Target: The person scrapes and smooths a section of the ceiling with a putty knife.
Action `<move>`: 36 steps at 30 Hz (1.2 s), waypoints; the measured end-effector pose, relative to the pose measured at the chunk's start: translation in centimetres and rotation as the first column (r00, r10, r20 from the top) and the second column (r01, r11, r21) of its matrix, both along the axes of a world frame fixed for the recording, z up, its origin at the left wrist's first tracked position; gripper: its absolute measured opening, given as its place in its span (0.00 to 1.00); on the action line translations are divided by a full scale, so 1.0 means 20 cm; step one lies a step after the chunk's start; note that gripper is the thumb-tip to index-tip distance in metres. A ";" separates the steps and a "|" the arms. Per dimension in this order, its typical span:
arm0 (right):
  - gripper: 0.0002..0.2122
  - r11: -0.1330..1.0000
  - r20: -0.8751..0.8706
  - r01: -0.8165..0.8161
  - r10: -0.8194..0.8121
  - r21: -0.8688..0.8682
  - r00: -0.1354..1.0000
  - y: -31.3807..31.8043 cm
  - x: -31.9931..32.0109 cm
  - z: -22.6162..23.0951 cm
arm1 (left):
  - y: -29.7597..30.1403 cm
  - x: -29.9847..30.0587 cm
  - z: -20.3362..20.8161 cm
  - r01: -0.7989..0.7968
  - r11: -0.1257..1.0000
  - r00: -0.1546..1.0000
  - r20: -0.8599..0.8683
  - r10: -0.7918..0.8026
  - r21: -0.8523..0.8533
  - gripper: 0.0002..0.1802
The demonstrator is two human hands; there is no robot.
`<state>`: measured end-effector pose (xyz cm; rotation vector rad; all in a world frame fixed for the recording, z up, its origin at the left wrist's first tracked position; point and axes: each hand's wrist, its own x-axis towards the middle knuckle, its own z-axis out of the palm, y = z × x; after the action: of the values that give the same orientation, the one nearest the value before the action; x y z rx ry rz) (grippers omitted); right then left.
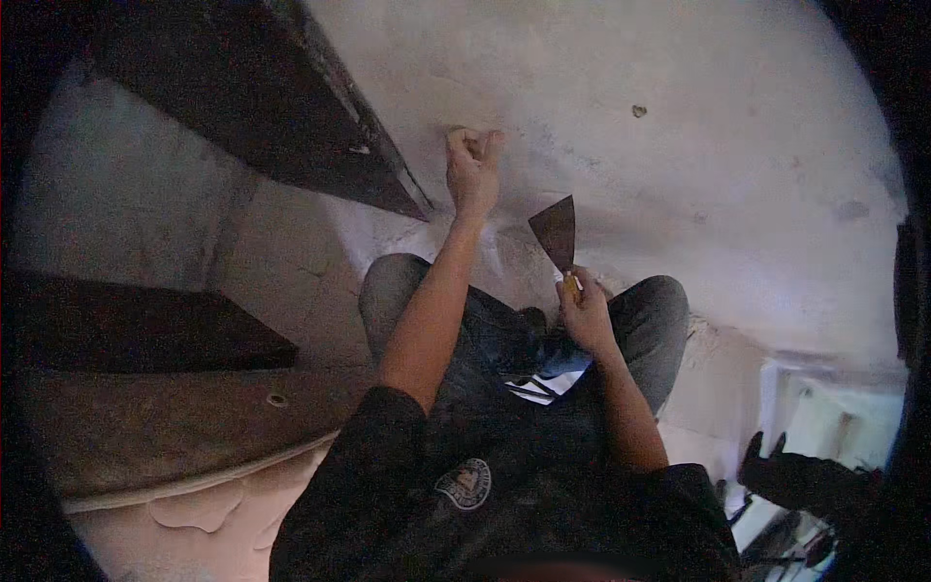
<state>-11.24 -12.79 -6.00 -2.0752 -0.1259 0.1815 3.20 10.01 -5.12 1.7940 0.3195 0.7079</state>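
A putty knife (555, 233) with a wide dark blade and a yellowish handle points up from my right hand (586, 312). My fingers are closed round its handle, and the blade stands in front of the lower wall above my knees. My left hand (472, 177) is raised and reaches forward to the pale, stained wall (718, 165), beside the edge of a dark panel (281, 107). Its fingers are bent and drawn together at the wall surface. Whether something small is between them I cannot make out.
A second dark board (145, 325) juts in from the left, above a brown padded surface (223, 412) with pale piping. My bent knees (652, 320) flank the right hand. A small hole or chip (639, 112) marks the wall. Dark objects (805, 480) stand at the lower right.
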 end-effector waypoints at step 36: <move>0.18 0.916 -0.138 -0.240 0.206 -0.322 0.969 0.03 0.01 0.00 | 0.01 0.07 -0.10 0.038 0.993 0.992 0.115 -0.050 0.108 0.08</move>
<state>-11.10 -12.29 -6.09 -2.3854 -0.2880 0.4773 4.52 10.21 -7.17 1.8447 0.1656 0.8087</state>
